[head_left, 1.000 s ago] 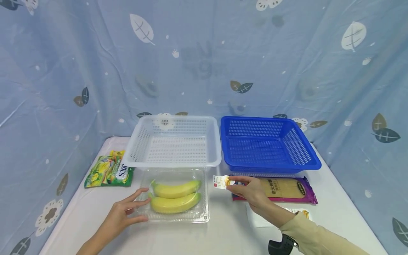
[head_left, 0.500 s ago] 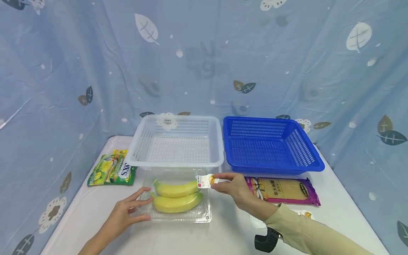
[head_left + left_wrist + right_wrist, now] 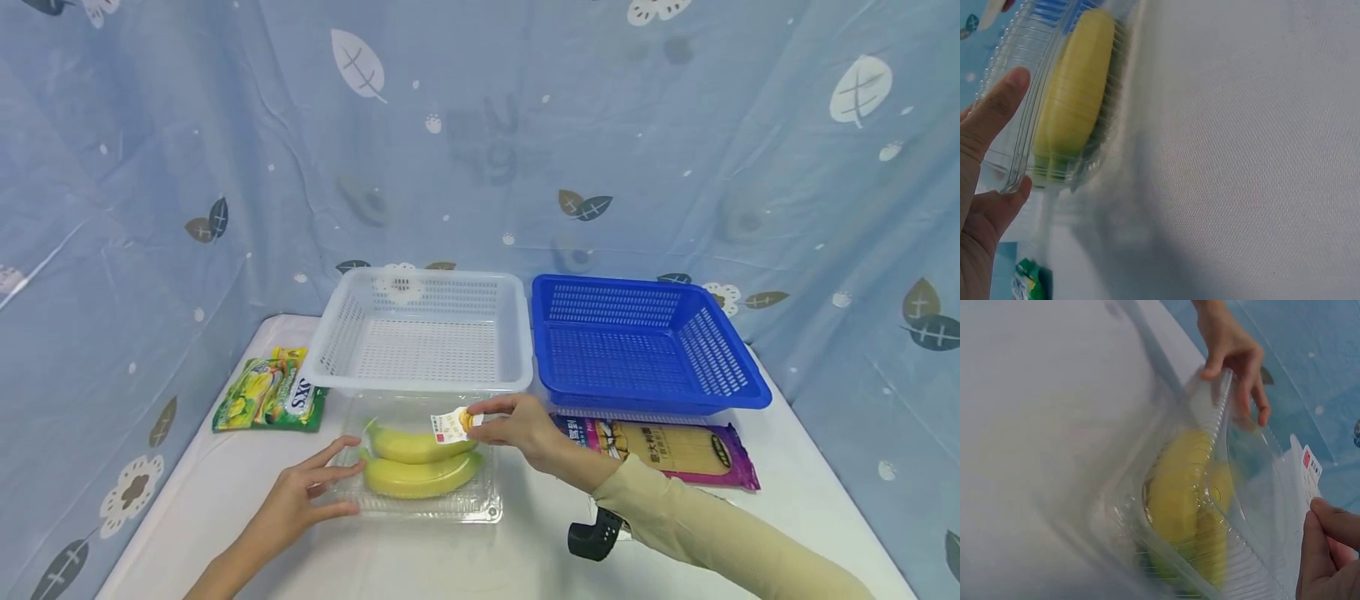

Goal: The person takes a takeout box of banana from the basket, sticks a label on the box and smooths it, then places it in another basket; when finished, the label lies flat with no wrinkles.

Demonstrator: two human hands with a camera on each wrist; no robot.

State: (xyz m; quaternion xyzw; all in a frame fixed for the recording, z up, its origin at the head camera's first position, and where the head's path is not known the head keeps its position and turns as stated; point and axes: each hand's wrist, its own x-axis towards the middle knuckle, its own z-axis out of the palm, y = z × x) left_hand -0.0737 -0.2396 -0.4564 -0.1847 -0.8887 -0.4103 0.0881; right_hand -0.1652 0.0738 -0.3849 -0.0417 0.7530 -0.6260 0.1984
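Note:
A clear plastic clamshell box (image 3: 420,506) lies on the table with two bananas (image 3: 423,475) inside. My left hand (image 3: 296,496) rests at its left end, fingers and thumb spread, touching the plastic. In the right wrist view that left hand (image 3: 1235,359) spans the box's corner. Between the thumb and fingertips of my right hand (image 3: 517,429) is a small white label (image 3: 450,427) with red print and a banana picture. The label is over the box's right part; whether it touches the lid I cannot tell. In the right wrist view the pinching right fingers (image 3: 1329,534) show closely.
Behind the box stands a white basket (image 3: 420,387), with a blue basket (image 3: 652,400) to its right. Green and yellow snack packets (image 3: 270,400) lie at the left. A purple spaghetti pack (image 3: 675,450) lies partly behind the right arm. A patterned blue curtain (image 3: 480,150) surrounds the table.
My right hand has carried the label leftward, from beside the box to over its right part. The left hand has stayed at the box's left end.

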